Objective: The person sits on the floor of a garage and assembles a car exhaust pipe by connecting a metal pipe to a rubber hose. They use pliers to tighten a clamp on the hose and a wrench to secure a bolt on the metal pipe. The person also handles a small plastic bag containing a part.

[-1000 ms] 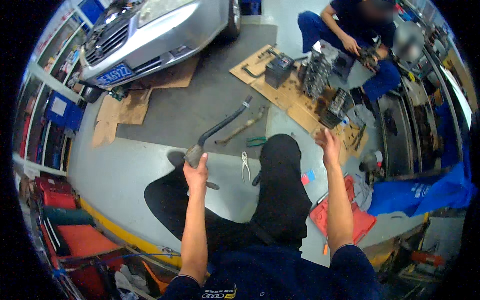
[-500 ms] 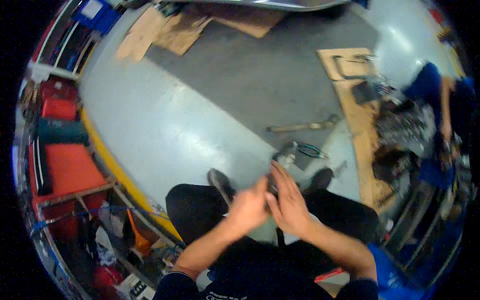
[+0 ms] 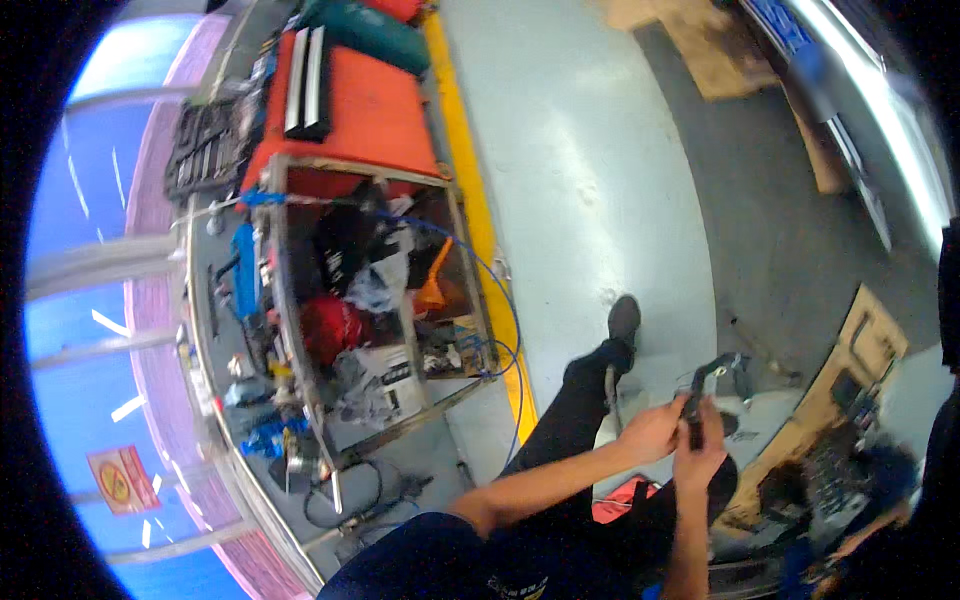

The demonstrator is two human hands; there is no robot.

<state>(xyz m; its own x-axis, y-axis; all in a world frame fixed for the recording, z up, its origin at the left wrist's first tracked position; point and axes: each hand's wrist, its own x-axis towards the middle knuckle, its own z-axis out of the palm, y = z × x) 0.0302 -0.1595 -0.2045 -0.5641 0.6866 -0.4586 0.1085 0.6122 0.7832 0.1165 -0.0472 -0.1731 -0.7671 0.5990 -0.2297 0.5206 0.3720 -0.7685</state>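
Held in front of my lap is a black bent hose-like part (image 3: 709,373), its curved end pointing away from me. My right hand (image 3: 703,446) is closed around its lower end. Beside it, my left hand (image 3: 651,431) has its fingers bent in against the same part; whether they grip it is hard to see at this angle. Just past the part, a pair of dark-handled pliers (image 3: 742,381) lies on the floor, partly blurred. A long metal piece (image 3: 765,352) rests farther out on the floor.
On my left stands a metal-framed cart (image 3: 470,262) filled with bags and parts, a blue hose (image 3: 510,300) looping from it. Beyond is a red cabinet (image 3: 385,110). A yellow floor line (image 3: 468,165) runs alongside. Cardboard (image 3: 778,440) with greasy parts lies right, near another person (image 3: 885,475).
My view has swung left, bringing the cart and bench fully into sight. The black part now shows clearly between my hands, which were pressed together and blurred before.
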